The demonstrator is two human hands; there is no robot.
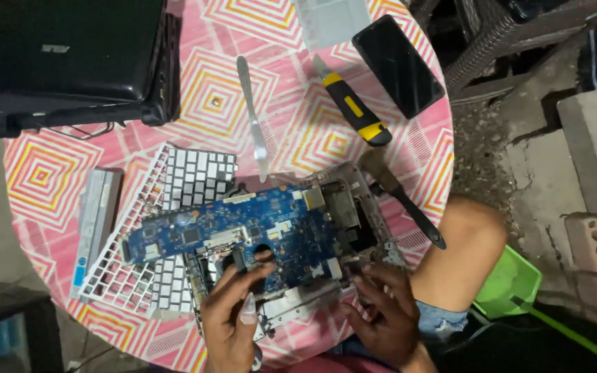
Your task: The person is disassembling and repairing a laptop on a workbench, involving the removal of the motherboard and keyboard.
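The left hand (233, 314) reaches up from the bottom edge, fingers curled, its thumb and fingertips pinching the near edge of a blue circuit board (243, 231) beside a round cut-out. The right hand (385, 311) lies just to its right, fingers bent and pressed on the near right corner of the grey laptop base (350, 207) under the board; whether it truly grips the frame cannot be told.

The board lies tilted across the middle of the round tabletop (43, 179), which wears a pink cloth with nested orange and white squares. At far left lies a long grey battery pack (95, 224). Next to it, a white keyboard frame (129, 235), a lattice of square holes, runs partly under the board. Behind these, a closed black laptop (70, 48) rests on another dark one. A thin flat metal pry tool (252, 114) points toward the board. Farther right sit a yellow-and-black utility knife (354, 110), a dark phone (399, 65), and a black-handled brush (405, 200) against the base's right side.
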